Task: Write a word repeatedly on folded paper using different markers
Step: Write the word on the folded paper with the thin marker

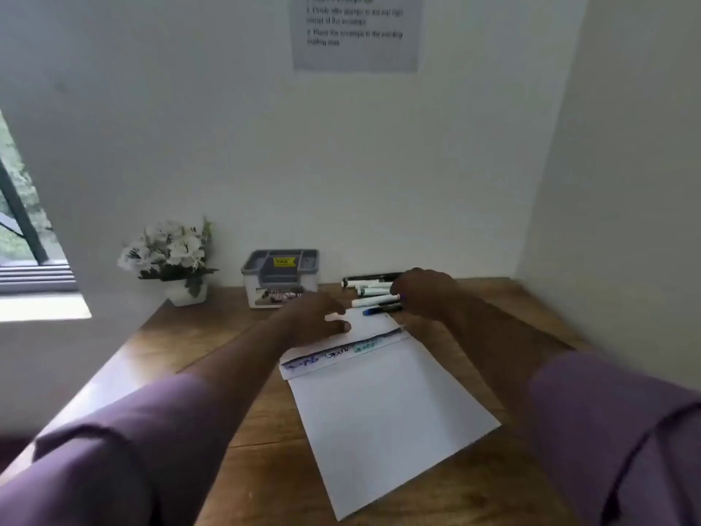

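Not much is legible here tbh. The sheet on the wall (356, 30) has numbered printed lines, something about an "envelope", rest too blurry. The folded paper (379, 404) has three scribbled words in blue, black and green, unreadable. The grey box (280, 277) has a yellow label, unreadable.

White walls (341, 165) enclose a wooden desk (182, 336); daylight enters a window (22, 229) at left.

The folded paper (383, 411) lies on the table (197, 336), markers (373, 292) behind it (box (280, 277) left of them).
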### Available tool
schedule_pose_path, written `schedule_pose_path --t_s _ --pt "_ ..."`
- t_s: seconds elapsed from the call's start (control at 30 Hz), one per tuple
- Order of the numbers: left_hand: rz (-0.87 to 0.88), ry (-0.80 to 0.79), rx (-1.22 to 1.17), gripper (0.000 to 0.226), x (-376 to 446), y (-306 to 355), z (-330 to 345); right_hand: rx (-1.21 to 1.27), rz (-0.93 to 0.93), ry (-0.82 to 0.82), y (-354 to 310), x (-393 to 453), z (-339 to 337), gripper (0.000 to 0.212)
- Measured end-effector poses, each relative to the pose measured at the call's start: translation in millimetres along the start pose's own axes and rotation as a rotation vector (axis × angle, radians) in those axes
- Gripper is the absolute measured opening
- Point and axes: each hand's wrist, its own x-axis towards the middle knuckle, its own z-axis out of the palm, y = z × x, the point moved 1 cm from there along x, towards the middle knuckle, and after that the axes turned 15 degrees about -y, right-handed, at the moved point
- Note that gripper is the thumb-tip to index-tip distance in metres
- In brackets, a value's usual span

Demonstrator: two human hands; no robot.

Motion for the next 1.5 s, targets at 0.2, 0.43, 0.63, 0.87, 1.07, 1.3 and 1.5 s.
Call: schedule_pose_path --t_s 0.2,0.43,0.63,0.87,1.07,1.3,1.5 --pt "0.021 0.086 -0.13 0.049 5 -15 44 0.35 0.119 0.04 18 36 45 0.029" --pt "0.157 0.25 0.076 0.032 -5 13 40 -0.468 -0.066 0.178 5 23 9 0.02" --pt "0.028 0.343 0.216 0.03 -8 30 46 1.548 -0.414 0.34 -42 9 49 0.013" --pt "-0.039 0.689 -0.441 0.007 -13 6 39 1.786 -0.274 0.026 -27 19 72 0.014" --pt "0.161 0.472 -0.474 0.032 -8 5 32 1.534 -0.399 -0.023 -28 20 79 0.006" --pt "0.191 0.427 -0.31 0.032 -8 1 21 1.579 -0.483 -0.104 -26 24 84 0.02" --pt "0.17 0.074 -0.54 0.031 -17 -12 -2 1.706 -0.513 -0.089 -25 23 80 0.027"
